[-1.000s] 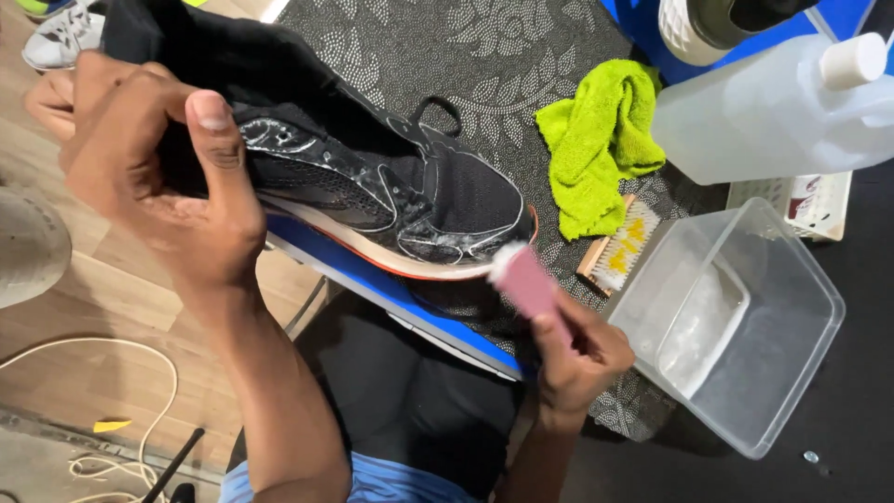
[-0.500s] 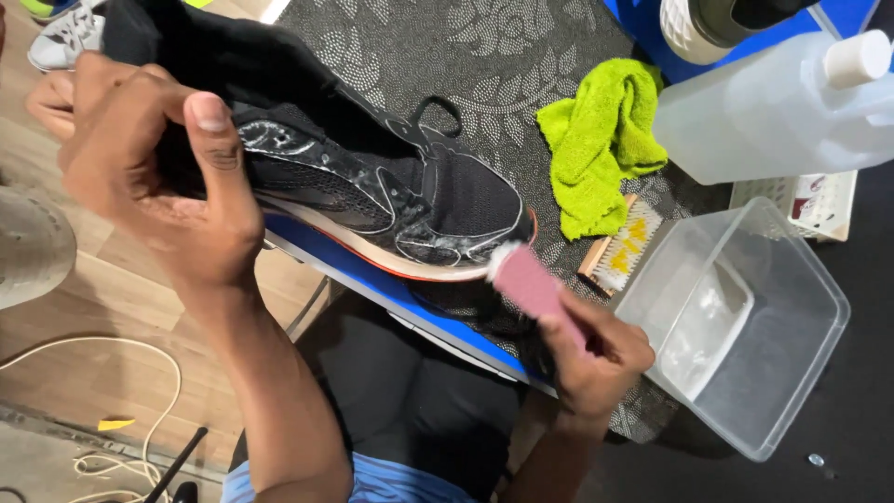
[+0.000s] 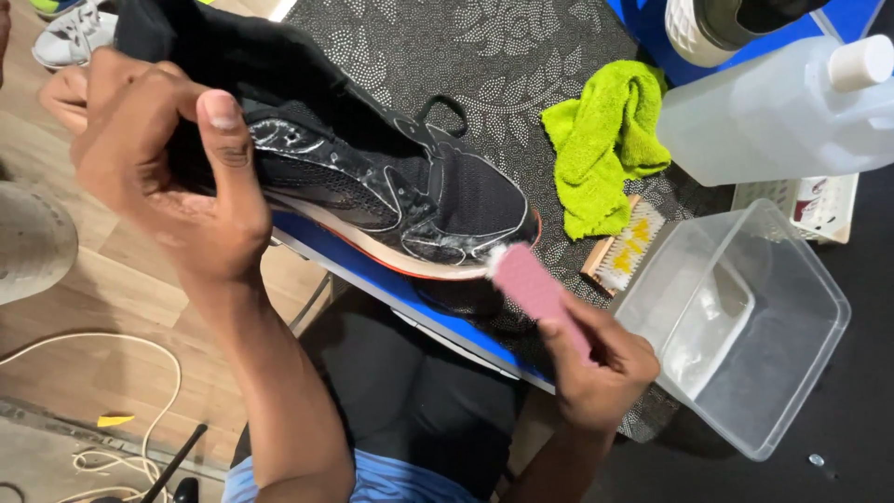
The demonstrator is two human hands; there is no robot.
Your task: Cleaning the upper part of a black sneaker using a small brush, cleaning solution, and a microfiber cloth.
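Two hands work on one black mesh sneaker (image 3: pixel 391 191), its upper wet and streaked with pale foam above a white sole edged in orange. It is held over a patterned mat (image 3: pixel 521 56), with the left hand (image 3: pixel 172 177) clamped around its heel end. At the toe, the right hand (image 3: pixel 596 363) grips a pink brush (image 3: pixel 531 284), whose tip touches the sole's front.

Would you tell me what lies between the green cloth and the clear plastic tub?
In the head view, a wooden brush with yellow and white bristles lies on the patterned mat, between the green cloth and the clear plastic tub.
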